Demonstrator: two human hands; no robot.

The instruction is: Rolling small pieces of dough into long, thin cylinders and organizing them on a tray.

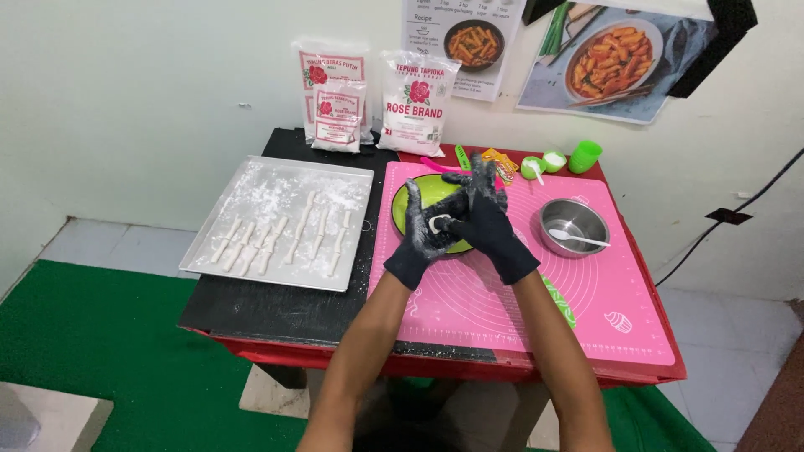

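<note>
Both gloved hands are pressed together around a small white lump of dough (439, 223), so the grip is closed: the left hand (427, 230) cups it from below with fingers curled, and the right hand (486, 213) lies flat against it with fingers pointing up. They hover right over the green bowl (419, 194), which sits on the pink silicone mat (502, 310). Left of the bowl there's a floured metal tray (280, 222) with a row of thin dough sticks (285, 238) laid out. Right of the bowl is a steel bowl (574, 224) with a white spoon (578, 238) in it. Behind the green bowl, two flour bags (377, 96) lean on the wall, plus small green cups (561, 159).
</note>
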